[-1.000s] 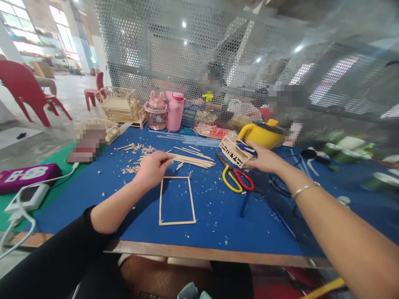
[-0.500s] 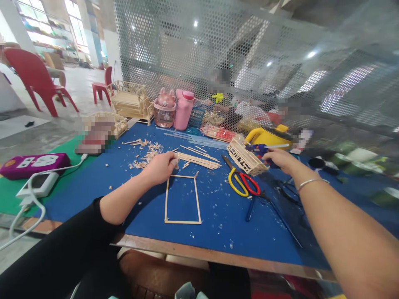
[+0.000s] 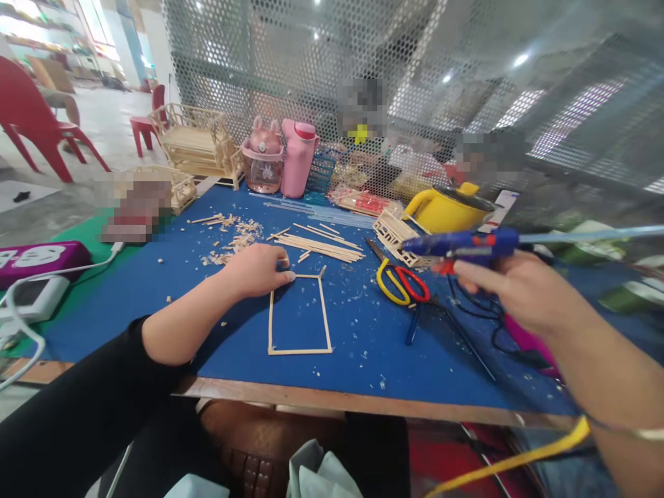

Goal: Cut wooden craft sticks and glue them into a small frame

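My right hand [image 3: 523,290] holds a blue glue gun [image 3: 461,244] up over the right side of the blue table [image 3: 363,360], its nozzle pointing left. A clear glue stick pokes out of the gun's back. My left hand [image 3: 256,270] rests on the table with its fingertips pressed on the top left corner of a thin wooden stick frame [image 3: 298,315]. A pile of loose wooden sticks [image 3: 316,247] lies just beyond that hand.
Yellow and red scissors [image 3: 399,283] lie right of the frame. A small stick model [image 3: 397,238], a yellow pot [image 3: 449,207], two pink bottles [image 3: 283,162] and larger stick models [image 3: 197,142] stand further back by a mesh screen. Other people sit behind the mesh.
My right hand picked the glue gun up from beside the small stick model and brought it toward me. My left hand dropped onto the frame's corner.
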The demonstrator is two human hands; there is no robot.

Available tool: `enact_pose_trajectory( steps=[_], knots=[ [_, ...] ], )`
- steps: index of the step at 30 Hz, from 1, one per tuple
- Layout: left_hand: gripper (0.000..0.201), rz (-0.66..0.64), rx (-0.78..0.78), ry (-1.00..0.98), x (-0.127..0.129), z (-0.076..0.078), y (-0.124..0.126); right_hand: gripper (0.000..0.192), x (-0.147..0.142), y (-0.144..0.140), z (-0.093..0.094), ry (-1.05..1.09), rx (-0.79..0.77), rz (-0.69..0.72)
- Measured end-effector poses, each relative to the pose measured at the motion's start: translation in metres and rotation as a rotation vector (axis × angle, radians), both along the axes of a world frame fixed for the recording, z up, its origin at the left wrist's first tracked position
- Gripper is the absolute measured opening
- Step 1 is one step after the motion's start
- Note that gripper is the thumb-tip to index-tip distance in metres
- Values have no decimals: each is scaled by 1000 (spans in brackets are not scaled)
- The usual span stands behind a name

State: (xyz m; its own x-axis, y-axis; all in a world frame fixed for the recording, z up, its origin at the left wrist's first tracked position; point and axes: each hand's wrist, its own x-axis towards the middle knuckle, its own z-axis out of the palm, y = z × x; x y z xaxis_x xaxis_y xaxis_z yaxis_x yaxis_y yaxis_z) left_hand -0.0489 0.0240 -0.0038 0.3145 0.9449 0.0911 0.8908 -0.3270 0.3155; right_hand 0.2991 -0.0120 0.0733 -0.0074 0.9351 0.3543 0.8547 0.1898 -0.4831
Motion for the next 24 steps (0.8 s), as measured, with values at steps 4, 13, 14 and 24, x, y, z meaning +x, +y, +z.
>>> enact_pose_trajectory(
  steps=[4,13,14,24],
  knots=[
    [27,-12,10,33,5,-6,4,31,-23,-55,-13,-64,-173,141],
    [28,33,77,53,11,-8,10,43,-46,-70,-37,-69,-395,233],
    [31,44,75,53,11,-7,10,43,-49,-70,-38,-89,-382,232],
    [42,164,88,-95,12,3,-3,29,-65,-62,-39,-122,-368,362]
  ],
)
